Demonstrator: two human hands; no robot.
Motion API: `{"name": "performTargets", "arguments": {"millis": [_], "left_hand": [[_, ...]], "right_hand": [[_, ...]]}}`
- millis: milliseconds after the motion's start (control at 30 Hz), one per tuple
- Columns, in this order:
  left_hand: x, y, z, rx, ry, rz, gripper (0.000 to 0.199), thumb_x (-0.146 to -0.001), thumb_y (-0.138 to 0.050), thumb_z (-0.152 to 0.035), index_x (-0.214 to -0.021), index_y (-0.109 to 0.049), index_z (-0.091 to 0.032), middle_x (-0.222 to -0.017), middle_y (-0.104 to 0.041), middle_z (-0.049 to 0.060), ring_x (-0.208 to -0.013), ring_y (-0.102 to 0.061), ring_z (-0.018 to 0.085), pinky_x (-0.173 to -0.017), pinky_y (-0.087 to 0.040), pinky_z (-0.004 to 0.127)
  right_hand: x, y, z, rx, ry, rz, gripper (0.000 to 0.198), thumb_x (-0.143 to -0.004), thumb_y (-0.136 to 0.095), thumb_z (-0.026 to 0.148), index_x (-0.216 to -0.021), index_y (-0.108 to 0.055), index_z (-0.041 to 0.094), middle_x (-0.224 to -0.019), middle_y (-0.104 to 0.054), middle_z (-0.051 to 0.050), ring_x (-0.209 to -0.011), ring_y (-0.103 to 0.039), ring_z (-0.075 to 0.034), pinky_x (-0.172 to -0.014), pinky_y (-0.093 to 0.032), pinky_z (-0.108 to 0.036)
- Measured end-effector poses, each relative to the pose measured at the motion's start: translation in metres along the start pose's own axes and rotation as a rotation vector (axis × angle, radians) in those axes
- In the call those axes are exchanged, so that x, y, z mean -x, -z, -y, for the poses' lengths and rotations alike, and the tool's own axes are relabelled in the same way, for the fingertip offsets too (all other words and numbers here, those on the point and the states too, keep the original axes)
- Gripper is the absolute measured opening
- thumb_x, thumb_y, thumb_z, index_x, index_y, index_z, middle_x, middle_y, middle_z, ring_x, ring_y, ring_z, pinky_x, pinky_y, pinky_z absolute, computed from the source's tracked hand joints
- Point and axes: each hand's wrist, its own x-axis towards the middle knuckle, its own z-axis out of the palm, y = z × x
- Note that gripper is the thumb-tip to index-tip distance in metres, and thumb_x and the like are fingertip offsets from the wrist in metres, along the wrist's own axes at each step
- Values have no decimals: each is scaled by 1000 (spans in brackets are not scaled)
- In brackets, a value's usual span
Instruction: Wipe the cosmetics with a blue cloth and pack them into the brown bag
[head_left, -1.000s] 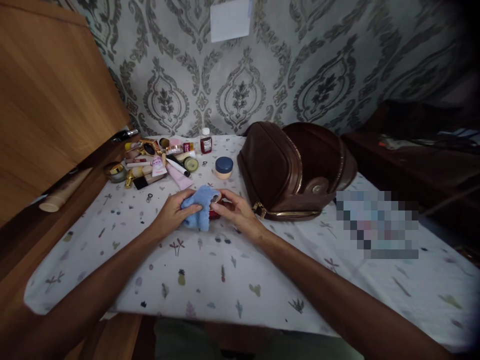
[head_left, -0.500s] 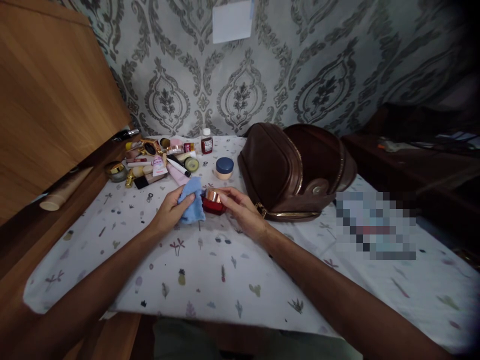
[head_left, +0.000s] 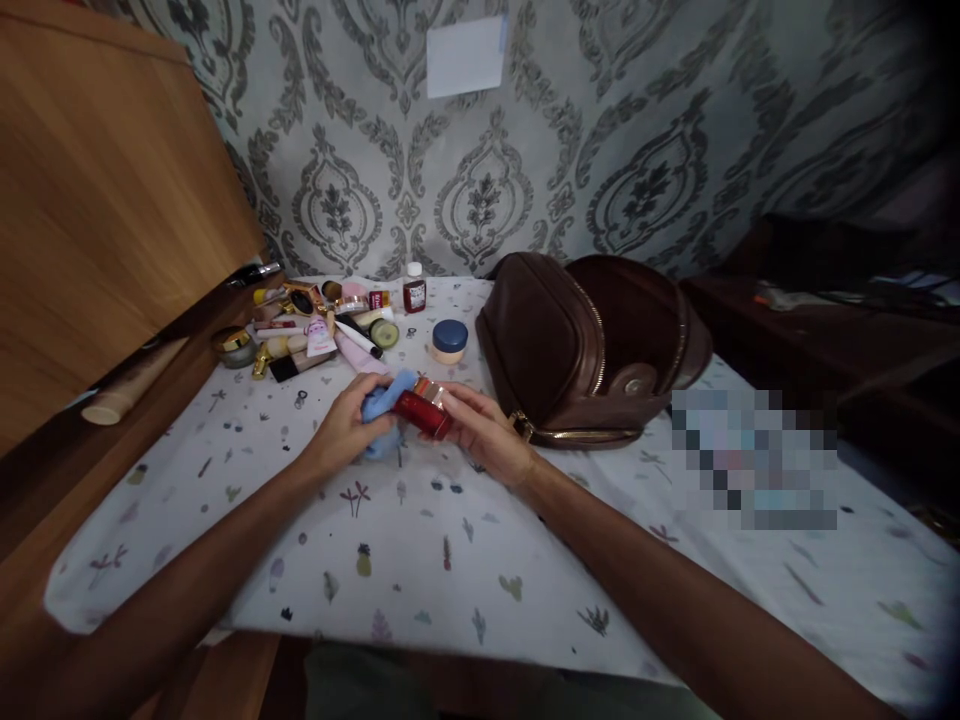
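Bunched in my left hand (head_left: 355, 415) is a light blue cloth (head_left: 384, 440), which touches the left end of a small red jar (head_left: 421, 412). The jar has a shiny copper-coloured lid (head_left: 433, 391) and is tilted above the table. My right hand (head_left: 484, 430) grips it from the right, with the thumb by the lid; part of the fingers is hidden behind the jar. Just beyond my hands stands a round jar with a blue lid (head_left: 450, 340).
A pile of cosmetics and brushes (head_left: 322, 325) lies at the back left, near a small bottle with a white cap (head_left: 414, 288). An unzipped brown leather bag (head_left: 555, 350) stands at the right. A wooden panel (head_left: 112, 200) rises on the left; the patterned wall (head_left: 480, 190) bounds the back.
The red jar has been tipped, so more of its red side faces me. My left hand has bunched the cloth tighter around the jar's left end.
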Motion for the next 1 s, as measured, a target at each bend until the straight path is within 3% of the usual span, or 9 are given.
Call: {"name": "performTargets", "arguments": {"millis": [133,200,300,400,533,767,1000], "left_hand": [[7,6,-13,173,-5,129,76,-71,-56,-17,-145,-40,-26,-133,-56,6,-108,-59,24,-80,-52,29],[9,10,-15,176,-3,202,80,-74,-56,-16,-149,-35,-32,-136,-56,4,-104,-61,22,-78,-53,28],[8,15,-11,142,1,278,62,-86,-60,-26,-145,-46,-32,-135,-60,4,-103,-64,22,-80,-54,28],[2,18,-5,85,-45,248,47,-90,-61,-40,-134,-60,-23,-127,-66,7,-109,-63,24,-88,-53,31],[-4,19,-8,-56,-127,211,38,-94,-54,-41,-121,-68,-18,-111,-72,7,-103,-64,23,-94,-50,34],[-5,21,-12,-212,-248,188,27,-93,-53,-34,-105,-70,-17,-100,-71,6,-88,-64,19,-81,-49,27],[-4,17,-6,-186,-148,190,31,-89,-57,-37,-110,-67,-15,-102,-70,7,-86,-63,20,-63,-48,23]], "right_hand": [[-1,3,-3,56,6,-17,49,-70,-82,53,-106,-69,21,-88,-71,-3,-76,-66,-16,-66,-55,-28],[-2,4,-3,71,7,-19,49,-71,-81,55,-105,-69,22,-87,-70,-3,-76,-65,-17,-66,-55,-29],[-1,3,-2,83,-4,-5,51,-71,-79,57,-106,-69,22,-94,-71,-4,-78,-66,-18,-68,-57,-32],[0,3,-2,117,-38,46,57,-72,-78,59,-114,-68,21,-103,-72,-6,-82,-67,-19,-69,-58,-32],[1,3,-4,168,-43,80,60,-73,-76,62,-114,-68,20,-98,-72,-5,-80,-68,-19,-68,-58,-32],[2,-1,-5,271,-22,-22,52,-75,-73,65,-100,-67,19,-85,-70,-3,-70,-66,-18,-63,-58,-32],[0,1,-6,308,-48,-97,49,-76,-71,66,-93,-59,22,-83,-67,-2,-63,-68,-19,-59,-60,-36]]}}
